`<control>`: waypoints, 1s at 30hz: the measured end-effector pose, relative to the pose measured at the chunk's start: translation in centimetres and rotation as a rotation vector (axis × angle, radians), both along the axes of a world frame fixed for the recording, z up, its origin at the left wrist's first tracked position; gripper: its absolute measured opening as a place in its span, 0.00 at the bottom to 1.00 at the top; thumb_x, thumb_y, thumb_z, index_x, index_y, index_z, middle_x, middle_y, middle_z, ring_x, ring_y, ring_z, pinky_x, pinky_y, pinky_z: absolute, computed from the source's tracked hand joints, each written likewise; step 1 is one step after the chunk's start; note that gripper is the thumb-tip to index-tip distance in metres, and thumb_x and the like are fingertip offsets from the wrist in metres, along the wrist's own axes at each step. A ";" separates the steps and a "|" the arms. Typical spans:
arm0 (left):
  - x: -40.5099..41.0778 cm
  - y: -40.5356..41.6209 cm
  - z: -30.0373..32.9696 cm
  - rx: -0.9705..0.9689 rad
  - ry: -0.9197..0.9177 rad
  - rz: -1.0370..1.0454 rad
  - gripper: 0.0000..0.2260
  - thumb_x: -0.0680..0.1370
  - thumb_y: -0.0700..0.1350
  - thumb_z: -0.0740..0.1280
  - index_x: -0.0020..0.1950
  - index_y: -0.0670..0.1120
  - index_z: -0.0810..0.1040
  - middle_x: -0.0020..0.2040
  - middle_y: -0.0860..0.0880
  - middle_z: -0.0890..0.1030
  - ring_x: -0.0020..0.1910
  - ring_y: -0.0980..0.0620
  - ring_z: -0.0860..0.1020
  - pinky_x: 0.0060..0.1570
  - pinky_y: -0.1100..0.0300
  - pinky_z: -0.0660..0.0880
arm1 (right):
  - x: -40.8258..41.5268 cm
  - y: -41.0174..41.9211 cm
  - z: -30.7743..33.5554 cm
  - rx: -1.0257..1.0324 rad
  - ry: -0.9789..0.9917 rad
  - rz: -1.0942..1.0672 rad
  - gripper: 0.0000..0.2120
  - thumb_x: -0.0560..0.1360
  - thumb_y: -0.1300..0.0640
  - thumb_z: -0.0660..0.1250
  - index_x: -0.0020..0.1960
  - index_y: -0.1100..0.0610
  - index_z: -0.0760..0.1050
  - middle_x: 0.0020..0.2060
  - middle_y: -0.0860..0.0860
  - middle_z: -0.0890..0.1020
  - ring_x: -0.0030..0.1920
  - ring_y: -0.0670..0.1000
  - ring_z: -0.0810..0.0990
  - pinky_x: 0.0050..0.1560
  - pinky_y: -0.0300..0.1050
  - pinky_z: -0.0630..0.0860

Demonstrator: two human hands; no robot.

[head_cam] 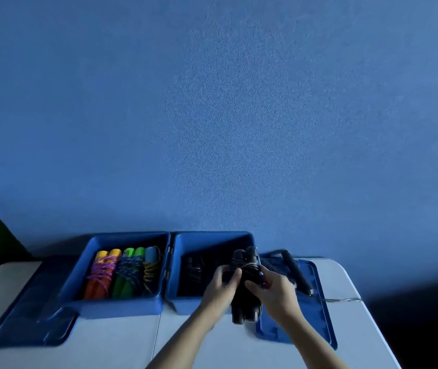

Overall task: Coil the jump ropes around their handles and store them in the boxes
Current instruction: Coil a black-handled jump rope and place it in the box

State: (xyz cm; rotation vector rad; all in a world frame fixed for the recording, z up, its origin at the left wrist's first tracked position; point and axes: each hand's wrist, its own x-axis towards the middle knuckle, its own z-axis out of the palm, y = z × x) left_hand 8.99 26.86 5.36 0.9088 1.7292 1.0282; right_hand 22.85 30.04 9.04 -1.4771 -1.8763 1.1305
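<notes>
Two blue boxes stand side by side at the table's far edge. The left box (122, 306) holds coiled jump ropes with orange, green and blue handles. The right box (212, 239) holds dark coiled ropes. Over the right box's front edge, both my hands hold a black jump rope (245, 307), its two handles side by side with thin rope wound round the middle. My left hand (221, 284) grips the handles from the left. My right hand (271, 290) grips them from the right. Another black jump rope (296, 272) lies loose on the lid at the right, its thin cord trailing right.
A blue lid (316, 315) lies right of the right box and another blue lid (30, 315) lies left of the left box, both on a white table (122, 344). A blue wall rises directly behind the boxes.
</notes>
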 end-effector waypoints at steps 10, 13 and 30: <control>-3.9 5.5 -3.6 0.012 0.357 -0.148 0.15 0.81 0.42 0.58 0.66 0.50 0.73 0.56 0.50 0.82 0.55 0.53 0.79 0.52 0.67 0.71 | -3.4 7.0 -2.9 0.082 -0.196 -0.039 0.09 0.72 0.54 0.70 0.51 0.54 0.79 0.33 0.47 0.81 0.36 0.46 0.78 0.33 0.30 0.67; -4.6 6.1 -4.9 -0.026 0.447 -0.235 0.16 0.76 0.39 0.59 0.61 0.51 0.76 0.55 0.53 0.80 0.55 0.53 0.77 0.56 0.63 0.72 | -4.8 7.3 -4.2 0.069 -0.227 0.028 0.15 0.73 0.56 0.69 0.58 0.57 0.77 0.42 0.53 0.84 0.42 0.51 0.80 0.38 0.34 0.68; -5.7 7.3 -8.4 -0.212 0.710 -0.315 0.25 0.81 0.46 0.58 0.78 0.51 0.57 0.79 0.50 0.55 0.75 0.48 0.60 0.73 0.55 0.58 | -6.0 7.1 -9.1 0.657 -0.789 0.273 0.17 0.64 0.61 0.57 0.46 0.54 0.81 0.47 0.49 0.83 0.52 0.50 0.82 0.59 0.60 0.66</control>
